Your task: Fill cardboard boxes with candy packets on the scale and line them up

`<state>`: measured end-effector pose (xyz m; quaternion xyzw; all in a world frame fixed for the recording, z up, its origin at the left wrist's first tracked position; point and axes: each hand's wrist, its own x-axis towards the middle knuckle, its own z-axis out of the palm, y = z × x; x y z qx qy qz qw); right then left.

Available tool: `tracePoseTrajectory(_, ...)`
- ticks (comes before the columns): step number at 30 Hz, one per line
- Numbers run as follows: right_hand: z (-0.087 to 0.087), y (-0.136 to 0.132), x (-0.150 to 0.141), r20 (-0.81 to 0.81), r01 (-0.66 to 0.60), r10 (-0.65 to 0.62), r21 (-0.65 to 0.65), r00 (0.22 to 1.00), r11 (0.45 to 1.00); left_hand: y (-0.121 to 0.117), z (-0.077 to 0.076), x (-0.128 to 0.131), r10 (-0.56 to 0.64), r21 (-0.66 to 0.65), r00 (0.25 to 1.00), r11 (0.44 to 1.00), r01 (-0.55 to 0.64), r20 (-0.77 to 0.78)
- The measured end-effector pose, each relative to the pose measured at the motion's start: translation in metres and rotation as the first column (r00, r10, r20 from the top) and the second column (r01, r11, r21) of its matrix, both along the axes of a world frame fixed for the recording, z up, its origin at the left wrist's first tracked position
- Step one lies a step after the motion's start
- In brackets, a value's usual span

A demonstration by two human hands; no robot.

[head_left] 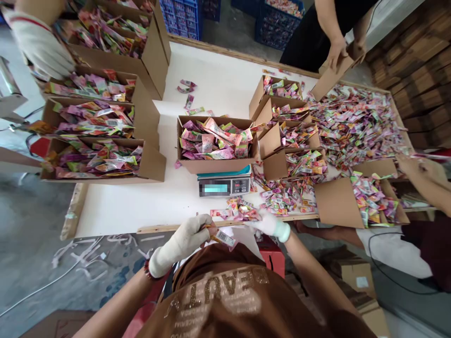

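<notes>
Scale point(224, 187): one, near edge of table point(214, 61). Cartons point(211, 166) of packets point(355, 126): left edge, at least four; on scale, one; toward right edge, five.

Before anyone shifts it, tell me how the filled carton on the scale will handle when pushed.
The carton may tip if shoved sideways, since it overhangs the scale at both ends. Being thin cardboard, it probably flexes when squeezed. Loose packets heaped at its rim could spill if jolted.

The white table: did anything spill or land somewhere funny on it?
Yes, a few loose packets lie on the table beyond the box on the scale. They look stray, away from the big heap.
</notes>
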<state>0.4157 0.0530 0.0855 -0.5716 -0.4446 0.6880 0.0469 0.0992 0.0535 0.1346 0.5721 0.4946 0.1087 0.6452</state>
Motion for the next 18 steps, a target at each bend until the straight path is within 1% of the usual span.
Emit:
tracePoseTrajectory(1,-0.004,0.002,0.012,0.109,0.003,-0.004,0.011,0.994,1.000,0.002,0.003,-0.001,-0.007,-0.015,1.000,1.000,0.007,0.004)
tracePoseTrajectory(3,-0.012,0.007,0.036,0.315,-0.009,0.001,0.024,0.949,1.000,0.007,0.007,0.000,-0.018,-0.031,1.000,0.999,0.019,0.019)
tracePoseTrajectory(5,-0.019,0.008,0.056,0.443,-0.020,0.009,0.020,0.896,1.000,0.011,0.006,0.007,-0.029,-0.002,0.999,1.000,0.029,0.034)
tracePoseTrajectory(9,-0.022,0.008,0.080,0.558,-0.051,0.037,0.009,0.829,0.999,0.012,0.001,0.024,-0.096,0.154,0.993,0.985,0.084,0.072)
tracePoseTrajectory(11,-0.020,0.009,0.089,0.619,-0.079,0.038,0.038,0.784,0.996,0.012,0.004,0.030,-0.113,0.201,0.989,0.975,0.092,0.097)
tracePoseTrajectory(12,-0.019,0.011,0.093,0.659,-0.110,0.032,0.077,0.751,0.991,0.015,0.008,0.031,-0.096,0.215,0.989,0.974,0.071,0.109)
tracePoseTrajectory(14,-0.012,0.020,0.102,0.723,-0.201,0.001,0.190,0.691,0.961,0.028,0.022,0.028,0.010,0.286,0.992,0.957,-0.046,0.125)
tracePoseTrajectory(15,-0.006,0.027,0.104,0.733,-0.247,-0.034,0.272,0.680,0.930,0.039,0.031,0.026,0.086,0.360,0.987,0.924,-0.129,0.132)
tracePoseTrajectory(16,0.002,0.036,0.104,0.723,-0.285,-0.086,0.376,0.686,0.882,0.054,0.041,0.023,0.170,0.458,0.976,0.862,-0.216,0.139)
tracePoseTrajectory(17,0.013,0.048,0.101,0.690,-0.310,-0.153,0.497,0.708,0.810,0.072,0.050,0.020,0.249,0.568,0.957,0.771,-0.288,0.146)
tracePoseTrajectory(18,0.027,0.062,0.094,0.636,-0.323,-0.221,0.623,0.739,0.713,0.092,0.059,0.017,0.310,0.674,0.939,0.663,-0.327,0.151)
